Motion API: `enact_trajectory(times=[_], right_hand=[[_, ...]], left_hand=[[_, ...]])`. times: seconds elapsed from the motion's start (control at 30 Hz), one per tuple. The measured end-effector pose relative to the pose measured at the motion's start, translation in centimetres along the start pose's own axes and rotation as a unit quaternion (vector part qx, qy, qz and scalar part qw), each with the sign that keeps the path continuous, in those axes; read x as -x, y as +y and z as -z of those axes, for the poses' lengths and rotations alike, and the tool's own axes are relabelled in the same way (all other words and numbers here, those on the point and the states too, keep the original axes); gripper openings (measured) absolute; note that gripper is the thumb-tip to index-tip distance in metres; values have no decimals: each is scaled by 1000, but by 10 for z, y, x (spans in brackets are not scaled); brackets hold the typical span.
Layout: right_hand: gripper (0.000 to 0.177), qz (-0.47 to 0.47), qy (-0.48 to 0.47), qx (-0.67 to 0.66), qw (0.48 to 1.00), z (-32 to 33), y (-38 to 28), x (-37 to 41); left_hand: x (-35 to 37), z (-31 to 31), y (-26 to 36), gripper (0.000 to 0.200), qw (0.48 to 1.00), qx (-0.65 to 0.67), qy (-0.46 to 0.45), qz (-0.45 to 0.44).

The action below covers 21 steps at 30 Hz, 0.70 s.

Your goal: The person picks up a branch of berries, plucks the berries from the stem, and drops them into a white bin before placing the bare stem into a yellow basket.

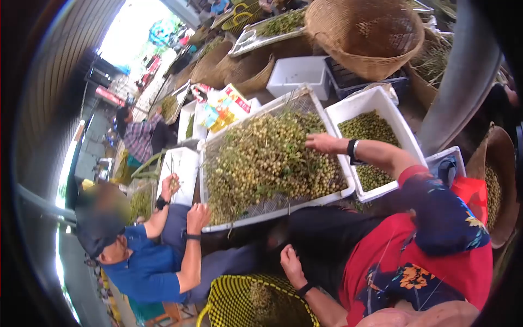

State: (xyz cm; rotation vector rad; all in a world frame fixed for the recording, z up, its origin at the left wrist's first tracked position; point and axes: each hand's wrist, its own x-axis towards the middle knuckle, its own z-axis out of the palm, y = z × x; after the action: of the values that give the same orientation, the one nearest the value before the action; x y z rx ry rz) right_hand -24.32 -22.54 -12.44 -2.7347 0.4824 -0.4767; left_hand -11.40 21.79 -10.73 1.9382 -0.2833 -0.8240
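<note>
A: Any text we can read here?
B: None legible. Our best candidate is the printed pack [227, 109] just behind the tray [272, 212]: yellow, red and blue print, lettering too blurred.
A: We also see a red sign [109, 96] along the street side, far back.
B: Same there. It has marks on it, but they're too small for us to resolve.
A: Band [353, 151] by the right hand [324, 143]?
B: Black, too small. We can't tell any marking on it.
</note>
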Motion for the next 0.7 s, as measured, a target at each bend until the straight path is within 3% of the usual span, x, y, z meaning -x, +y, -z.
enact_trajectory(times=[0.07, 0.2, 0.33, 0.4, 0.53, 0.6, 0.63, 0.7], right_hand=[[9, -19, 71, -20, 997, 19, -10, -19], [11, 43, 163, -146, 975, 84, -60, -41], [14, 52, 100, -235, 965, 109, -96, -45], [14, 61, 74, -259, 961, 104, -112, -39], [11, 97, 23, -315, 944, 91, -146, -32], [10, 58, 0, -399, 915, 86, -158, -26], [7, 50, -9, -414, 909, 84, -160, -23], [8, 39, 2, -483, 875, 73, -159, -17]], left_hand=[[-2, -2, 9, 30, 1000, 4, -7, -23], [3, -22, 64, 27, 996, 31, -22, -77], [-15, -52, 111, 27, 985, 65, -76, -137], [-19, -71, 143, 29, 972, 22, -89, -215], [-53, -110, 151, 33, 935, -26, -63, -348], [-54, -119, 153, 27, 911, -98, 4, -401], [-53, -120, 153, 27, 912, -100, -1, -397], [-51, -115, 151, 19, 967, 75, -122, -209]])
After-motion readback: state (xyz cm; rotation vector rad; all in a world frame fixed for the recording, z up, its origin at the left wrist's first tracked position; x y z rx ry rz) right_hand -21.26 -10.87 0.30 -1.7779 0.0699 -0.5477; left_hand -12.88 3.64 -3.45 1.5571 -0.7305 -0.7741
